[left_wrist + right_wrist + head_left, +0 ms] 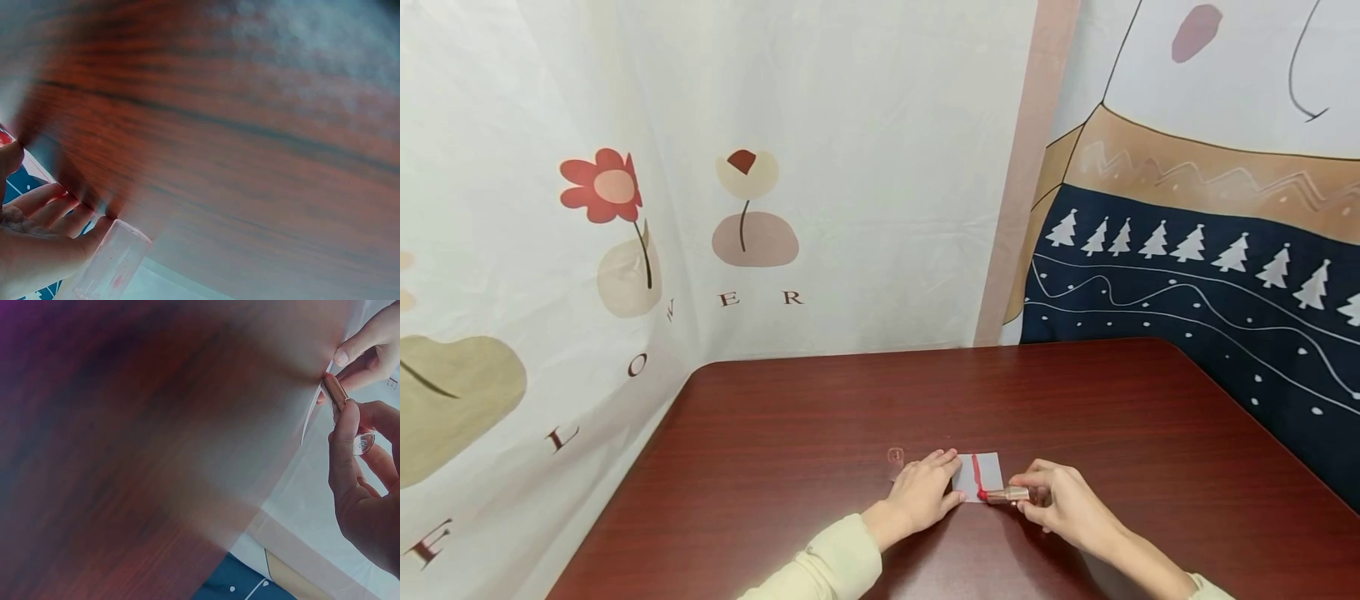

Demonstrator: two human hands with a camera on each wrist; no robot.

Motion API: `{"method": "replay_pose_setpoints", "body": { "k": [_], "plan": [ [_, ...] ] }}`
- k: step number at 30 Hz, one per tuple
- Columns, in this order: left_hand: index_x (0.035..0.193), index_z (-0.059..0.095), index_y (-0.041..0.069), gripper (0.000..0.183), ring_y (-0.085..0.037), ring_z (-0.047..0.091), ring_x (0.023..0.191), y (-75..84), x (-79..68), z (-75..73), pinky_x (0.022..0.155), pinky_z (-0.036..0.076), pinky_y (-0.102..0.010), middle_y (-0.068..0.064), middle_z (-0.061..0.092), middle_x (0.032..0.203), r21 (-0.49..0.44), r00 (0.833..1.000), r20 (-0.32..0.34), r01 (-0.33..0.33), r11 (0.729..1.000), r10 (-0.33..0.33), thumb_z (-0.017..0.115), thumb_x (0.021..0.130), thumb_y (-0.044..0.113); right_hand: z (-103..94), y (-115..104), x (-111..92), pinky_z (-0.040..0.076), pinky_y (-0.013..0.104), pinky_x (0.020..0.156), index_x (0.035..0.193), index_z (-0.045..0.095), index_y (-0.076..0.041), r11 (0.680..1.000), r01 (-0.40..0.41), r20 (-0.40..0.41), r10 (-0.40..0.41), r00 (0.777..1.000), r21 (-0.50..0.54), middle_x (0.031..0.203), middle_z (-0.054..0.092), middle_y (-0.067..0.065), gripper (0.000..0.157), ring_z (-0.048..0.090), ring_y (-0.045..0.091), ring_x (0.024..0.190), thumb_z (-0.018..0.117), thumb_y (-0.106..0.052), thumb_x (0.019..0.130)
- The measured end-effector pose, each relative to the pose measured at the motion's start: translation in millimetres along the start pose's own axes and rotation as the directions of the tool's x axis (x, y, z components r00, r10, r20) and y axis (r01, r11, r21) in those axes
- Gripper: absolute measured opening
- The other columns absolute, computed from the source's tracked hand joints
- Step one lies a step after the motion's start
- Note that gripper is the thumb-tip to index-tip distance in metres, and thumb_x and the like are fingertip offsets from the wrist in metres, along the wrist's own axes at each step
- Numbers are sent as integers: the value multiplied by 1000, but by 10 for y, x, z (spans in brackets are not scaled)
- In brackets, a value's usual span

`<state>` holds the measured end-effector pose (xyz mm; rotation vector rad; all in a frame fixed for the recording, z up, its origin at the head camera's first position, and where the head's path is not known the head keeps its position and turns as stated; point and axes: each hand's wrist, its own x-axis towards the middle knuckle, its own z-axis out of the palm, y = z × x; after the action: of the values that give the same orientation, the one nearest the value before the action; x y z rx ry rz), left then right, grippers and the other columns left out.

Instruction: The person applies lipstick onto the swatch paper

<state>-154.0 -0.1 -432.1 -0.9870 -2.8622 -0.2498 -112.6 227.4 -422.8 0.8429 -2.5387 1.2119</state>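
Observation:
A small white sheet of paper (991, 468) lies on the table with a red stripe running down it. My right hand (1063, 504) pinches a lipstick (1006, 495) with a pinkish-gold tube. Its red tip meets the paper at the lower end of the stripe. In the right wrist view, thumb and fingers hold the lipstick (335, 390) near its base. My left hand (921, 493) rests on the left side of the paper, fingers extended. Beside that hand stands a clear cap (896, 460), seen larger in the left wrist view as a transparent tube (115, 262).
The dark red wooden table (820, 417) reaches back to a pale printed curtain (880, 208) with flowers and letters. At the right hangs a navy cloth panel (1150, 292) with white trees.

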Motion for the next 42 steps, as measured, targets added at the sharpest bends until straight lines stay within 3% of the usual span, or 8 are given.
{"method": "replay_pose_setpoints", "body": {
  "k": [16,23,29,32,33,35,40,42],
  "plan": [
    [127,58,9,47,-18,46,123,13,-77,-31,91,43,-36,-3,52,134,8,999,15,35,999,-35,62,88,35,21,-73,-54,43,18,38,94,67,6,999,-18,31,17,999,40,80,56,-1,21,49,-4,42,68,9,73],
    [127,57,8,47,-19,47,122,12,-99,-17,91,43,-36,-5,52,133,7,999,8,37,999,-37,63,88,34,-68,-120,-99,48,28,41,99,68,0,976,-131,42,125,991,173,78,59,0,19,54,6,46,70,-3,80],
    [126,56,5,47,-20,54,115,-31,-74,-70,88,46,-33,-8,56,128,-147,993,-67,84,986,-95,67,85,24,-202,-168,-73,54,35,56,117,57,11,818,-356,95,353,931,452,90,66,16,39,62,17,68,67,-10,85],
    [127,56,2,45,-21,55,113,-21,-69,-137,90,45,-34,-10,58,126,-352,978,-133,104,930,-160,66,86,19,-247,-198,-38,54,35,64,124,52,11,724,-425,111,440,891,543,101,65,18,46,62,20,80,66,-12,86],
    [126,56,2,45,-21,56,112,2,-71,-160,90,45,-34,-10,59,123,-435,973,-139,108,894,-185,66,86,19,-261,-208,-27,54,35,66,126,51,9,704,-438,119,455,883,559,105,64,17,47,61,20,82,65,-13,87],
    [125,56,-2,44,-23,57,110,92,-82,-195,89,46,-36,-15,60,121,-682,968,-90,110,723,-233,64,86,16,-291,-228,-7,54,35,69,128,52,4,668,-451,139,467,873,592,110,63,16,45,61,22,88,63,-15,89],
    [132,47,-5,47,-28,54,113,404,-124,-251,89,45,-47,-20,53,128,-993,961,111,117,8,-252,59,91,15,-294,-268,21,53,30,69,124,60,-11,556,-443,230,412,882,703,107,66,11,29,62,18,87,52,-16,96],
    [135,45,0,48,-28,50,117,485,-129,-266,93,39,-52,-16,50,132,-986,969,123,96,-133,-215,57,93,20,-255,-288,31,52,28,69,120,62,-16,499,-441,271,377,886,746,106,67,7,27,62,14,85,49,-15,97]
  ]
}}
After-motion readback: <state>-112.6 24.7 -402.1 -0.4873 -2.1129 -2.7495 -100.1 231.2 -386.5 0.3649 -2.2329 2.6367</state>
